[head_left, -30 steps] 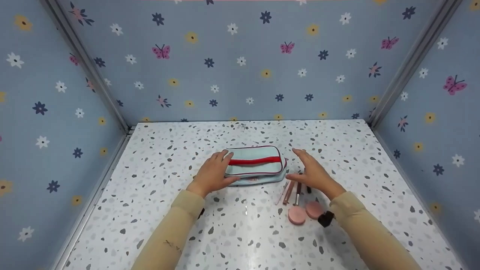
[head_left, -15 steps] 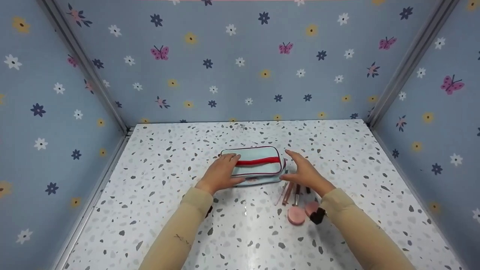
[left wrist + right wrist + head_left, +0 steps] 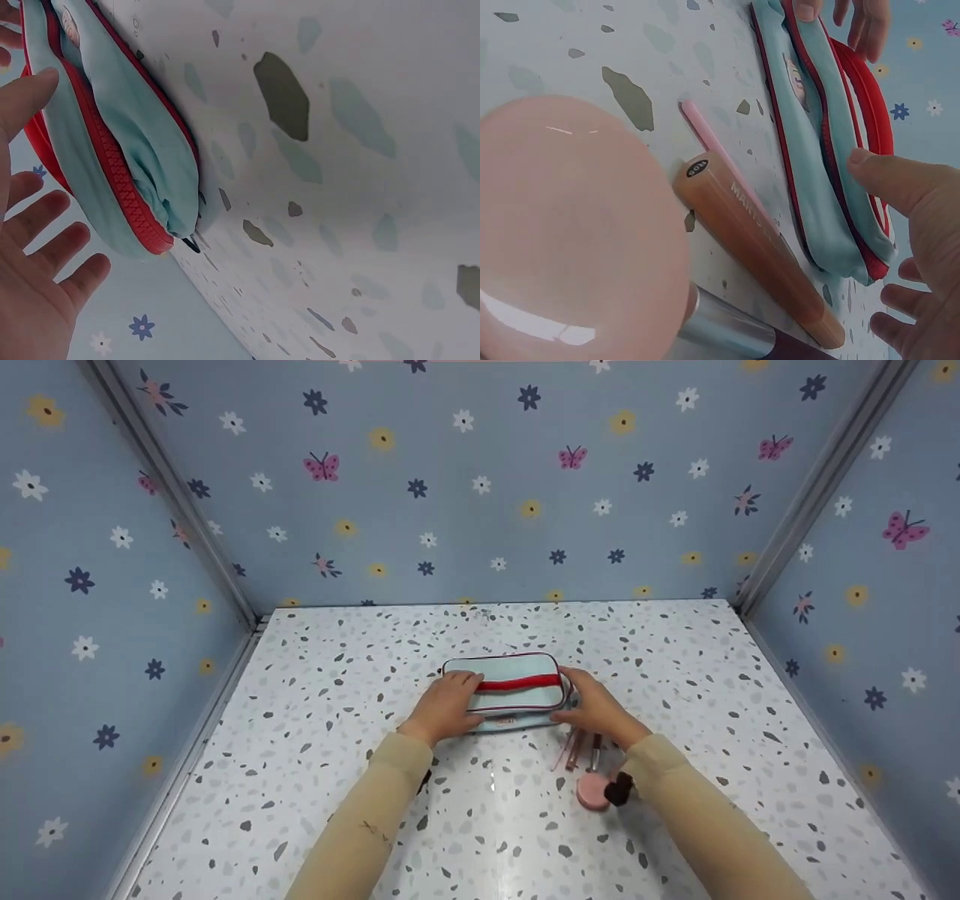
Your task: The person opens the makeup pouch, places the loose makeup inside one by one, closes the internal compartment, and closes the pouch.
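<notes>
A light blue zippered pouch (image 3: 517, 666) with red piping and a red handle strap (image 3: 521, 684) lies mid-table. My left hand (image 3: 446, 705) is at its left end, fingers over the top and thumb along the front. At the right end, my right hand (image 3: 600, 709) has its thumb against the front side and its fingers spread loosely beyond the end. In the left wrist view, the red zipper (image 3: 112, 161) runs along the pouch's side. The right wrist view shows my right thumb (image 3: 885, 176) touching the blue fabric, the hand not closed around it.
Makeup items lie in front of the pouch's right end: a round pink compact (image 3: 593, 793), a brown tube (image 3: 750, 247), a thin pink stick (image 3: 705, 131) and a brush with a silver ferrule (image 3: 596, 757). Flower-patterned walls (image 3: 480, 510) enclose the speckled table (image 3: 337, 660).
My right hand has moved left to the pouch's right end, its sleeve now covering a second pink compact. The left hand has slid slightly right over the pouch.
</notes>
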The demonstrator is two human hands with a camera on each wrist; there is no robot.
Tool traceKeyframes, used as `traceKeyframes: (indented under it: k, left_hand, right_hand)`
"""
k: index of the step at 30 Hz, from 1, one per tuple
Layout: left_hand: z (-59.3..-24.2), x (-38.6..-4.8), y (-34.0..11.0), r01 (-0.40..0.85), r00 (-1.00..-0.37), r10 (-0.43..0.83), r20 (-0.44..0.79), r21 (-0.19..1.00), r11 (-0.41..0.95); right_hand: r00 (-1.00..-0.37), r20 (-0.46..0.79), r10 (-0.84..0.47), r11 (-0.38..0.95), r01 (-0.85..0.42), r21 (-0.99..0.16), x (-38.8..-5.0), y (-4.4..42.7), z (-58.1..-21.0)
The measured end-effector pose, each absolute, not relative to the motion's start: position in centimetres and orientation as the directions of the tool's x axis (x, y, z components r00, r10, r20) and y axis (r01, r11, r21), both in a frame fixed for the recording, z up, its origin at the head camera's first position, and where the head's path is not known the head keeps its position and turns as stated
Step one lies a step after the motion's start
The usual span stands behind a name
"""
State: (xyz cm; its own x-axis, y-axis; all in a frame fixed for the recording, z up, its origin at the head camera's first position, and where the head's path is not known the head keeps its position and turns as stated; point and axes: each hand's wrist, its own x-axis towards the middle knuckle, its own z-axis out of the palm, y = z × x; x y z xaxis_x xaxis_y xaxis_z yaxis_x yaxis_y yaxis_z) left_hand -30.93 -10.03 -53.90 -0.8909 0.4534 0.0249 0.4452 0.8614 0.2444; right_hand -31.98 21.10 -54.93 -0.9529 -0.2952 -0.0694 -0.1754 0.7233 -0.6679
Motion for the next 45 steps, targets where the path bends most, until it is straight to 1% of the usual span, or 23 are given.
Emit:
traceKeyframes:
  k: [4,10,14,19,24,31,40,45]
  left_hand:
    - [-54.1,-31.0,-9.9,0.426,-0.9,0.437,0.006,0.237,0.873]
    - [-54.8,-31.1,-10.1,0.365,-0.919,0.393,-0.026,0.322,0.874]
    - [-54.9,-31.1,-10.2,0.344,-0.924,0.381,-0.023,0.384,0.857]
    - [-54.8,-30.9,-10.4,0.333,-0.928,0.373,-0.006,0.435,0.836]
    - [-54.8,-30.4,-10.7,0.348,-0.923,0.384,0.0,0.423,0.837]
    - [-54.8,-29.2,-11.5,0.367,-0.914,0.405,0.002,0.426,0.827]
    - [-54.7,-27.9,-12.3,0.375,-0.909,0.417,-0.015,0.412,0.831]
    - [-54.7,-27.2,-12.6,0.385,-0.901,0.433,-0.021,0.419,0.823]
  right_hand:
    - [-0.958,-0.111,-0.265,0.748,-0.131,-0.651,-32.3,20.5,-55.0]
    - [-0.964,-0.134,-0.229,0.745,-0.085,-0.661,-32.4,19.9,-55.4]
    - [-0.969,-0.121,-0.216,0.736,-0.08,-0.672,-32.5,19.8,-55.6]
    - [-0.968,-0.098,-0.232,0.743,-0.112,-0.66,-32.5,19.8,-55.8]
    - [-0.962,-0.084,-0.258,0.752,-0.146,-0.643,-32.0,19.9,-55.9]
    - [-0.958,-0.124,-0.259,0.77,-0.127,-0.626,-30.9,19.7,-55.6]
    - [-0.946,-0.109,-0.306,0.796,-0.191,-0.575,-29.5,19.7,-54.9]
    - [-0.941,-0.116,-0.317,0.812,-0.206,-0.546,-29.1,19.3,-54.3]
